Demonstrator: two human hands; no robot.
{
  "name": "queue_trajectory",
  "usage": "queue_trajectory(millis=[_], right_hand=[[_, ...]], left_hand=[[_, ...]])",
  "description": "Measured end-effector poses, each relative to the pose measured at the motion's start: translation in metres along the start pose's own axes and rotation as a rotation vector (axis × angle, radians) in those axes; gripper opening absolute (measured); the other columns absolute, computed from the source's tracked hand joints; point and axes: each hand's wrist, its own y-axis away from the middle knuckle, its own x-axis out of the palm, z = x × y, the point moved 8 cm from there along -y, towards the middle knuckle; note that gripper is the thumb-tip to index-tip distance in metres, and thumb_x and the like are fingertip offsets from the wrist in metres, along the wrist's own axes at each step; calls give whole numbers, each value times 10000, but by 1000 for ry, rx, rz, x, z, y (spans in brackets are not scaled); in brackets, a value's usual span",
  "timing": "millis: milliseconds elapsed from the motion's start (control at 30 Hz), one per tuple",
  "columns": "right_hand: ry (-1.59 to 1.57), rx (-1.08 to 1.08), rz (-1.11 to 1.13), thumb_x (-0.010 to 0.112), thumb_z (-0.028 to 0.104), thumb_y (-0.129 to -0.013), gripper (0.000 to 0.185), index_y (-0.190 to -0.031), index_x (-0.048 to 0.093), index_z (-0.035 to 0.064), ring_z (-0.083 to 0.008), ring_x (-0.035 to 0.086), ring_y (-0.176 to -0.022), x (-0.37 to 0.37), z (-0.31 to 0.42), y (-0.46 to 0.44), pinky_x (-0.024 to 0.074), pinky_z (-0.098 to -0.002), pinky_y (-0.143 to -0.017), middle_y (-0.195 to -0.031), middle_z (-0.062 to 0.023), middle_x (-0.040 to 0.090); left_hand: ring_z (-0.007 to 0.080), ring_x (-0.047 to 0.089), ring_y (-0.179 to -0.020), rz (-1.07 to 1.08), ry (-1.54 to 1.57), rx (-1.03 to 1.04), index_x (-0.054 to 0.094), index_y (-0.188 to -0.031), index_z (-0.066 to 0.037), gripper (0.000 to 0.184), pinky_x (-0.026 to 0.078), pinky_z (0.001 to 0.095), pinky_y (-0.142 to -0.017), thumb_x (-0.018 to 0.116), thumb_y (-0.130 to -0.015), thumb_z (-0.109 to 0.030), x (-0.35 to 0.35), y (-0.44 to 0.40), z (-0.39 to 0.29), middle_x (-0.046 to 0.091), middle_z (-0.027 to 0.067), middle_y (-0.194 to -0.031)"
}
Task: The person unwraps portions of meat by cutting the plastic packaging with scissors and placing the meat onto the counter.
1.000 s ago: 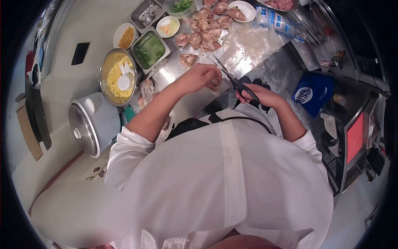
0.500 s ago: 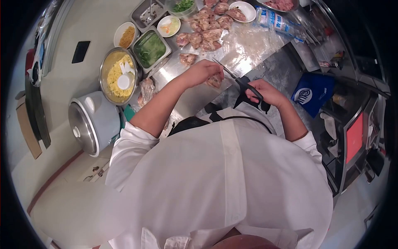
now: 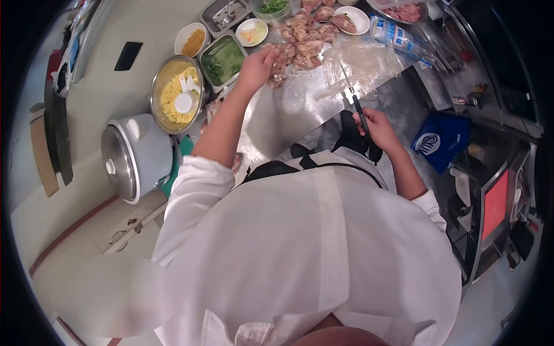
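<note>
My left hand (image 3: 258, 67) is at the near edge of the pile of plastic-wrapped meat pieces (image 3: 306, 36), its fingers closed on a wrapped meat piece (image 3: 277, 75) that hangs beside the pile. My right hand (image 3: 376, 128) grips black-handled scissors (image 3: 358, 106) by the handles, over the near right edge of the metal table (image 3: 294, 118). The scissors' blades point up and away, towards crumpled clear plastic sheets (image 3: 358, 63) on the table. Whether the blades are parted is hard to tell.
Left of the pile are a green-filled metal pan (image 3: 222, 60), a bowl of yellow food (image 3: 180, 101) with a white scoop, and a rice cooker (image 3: 138, 155). A plate (image 3: 252, 32), blue-and-white plastic packaging (image 3: 398, 37) and a blue bag (image 3: 441, 141) also show.
My left hand has moved left and away from my body with the meat piece, to the pile. The scissors have turned more upright in my right hand. The view has shifted slightly.
</note>
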Motion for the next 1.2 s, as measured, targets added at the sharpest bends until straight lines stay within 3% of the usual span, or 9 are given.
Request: queue_trajectory(millis=[133,267,400,633,700,733,833,967,1200], right_hand=[[-33,-18,17,720,336,-1011,348,-851,661,33,-85,557,-612,10,9,2,429,-275,-584,-682,5,594],[6,-42,19,722,295,-1011,310,-853,660,35,-82,554,-607,15,13,7,434,-280,-578,-681,8,592],[31,-86,-28,710,266,-1018,290,-851,657,34,-79,555,-607,11,0,8,431,-276,-575,-680,9,592],[-27,-81,-49,703,241,-1022,292,-828,635,34,-73,546,-597,9,-3,3,415,-267,-570,-658,16,586],[48,-78,-12,706,240,-1020,290,-830,638,33,-64,536,-597,15,6,0,408,-262,-567,-661,25,581],[109,-75,7,709,239,-1019,287,-833,641,31,-55,525,-596,19,14,-1,401,-257,-565,-663,33,576],[138,-104,41,716,242,-1016,280,-837,652,36,-38,500,-598,31,32,-4,380,-248,-558,-659,52,561],[141,-124,80,720,244,-1015,274,-838,656,44,-29,479,-599,39,34,-8,362,-243,-549,-651,64,544],[245,-139,93,720,222,-1003,232,-893,699,19,-54,453,-581,51,16,-5,363,-280,-543,-635,21,545]], left_hand=[[268,693,-1024,-265,-591,499,675,-1300,-46,324,538,375,-929,551,-1080,-249,-16,-5,-20,717,154,-1196],[372,661,-1098,-439,-476,459,666,-1283,-43,282,529,425,-975,597,-1045,-177,-34,55,-20,663,201,-1267],[352,674,-1061,-387,-313,-252,647,-1171,-38,267,544,444,-941,679,-975,-217,-51,147,85,665,198,-1170],[382,684,-1035,-599,-831,-322,641,-1185,-51,401,549,490,-901,748,-923,-334,-77,232,106,695,170,-1168],[389,647,-1186,-490,-656,-670,615,-1278,-56,658,526,488,-986,805,-831,-500,-76,221,138,680,175,-1260],[384,518,-1388,-523,-711,-648,568,-1358,-46,860,502,507,-1037,837,-751,-591,-73,216,142,594,195,-1425],[384,456,-1420,-478,-999,-574,545,-1372,-38,899,474,563,-1051,838,-748,-615,-56,202,137,526,204,-1480],[383,435,-1401,-450,-789,-593,544,-1345,-30,911,440,613,-1060,836,-737,-642,-52,221,135,483,199,-1492],[375,560,-1236,-456,-728,-439,585,-1258,-52,512,494,536,-994,758,-874,-342,-35,207,136,638,157,-1262]])
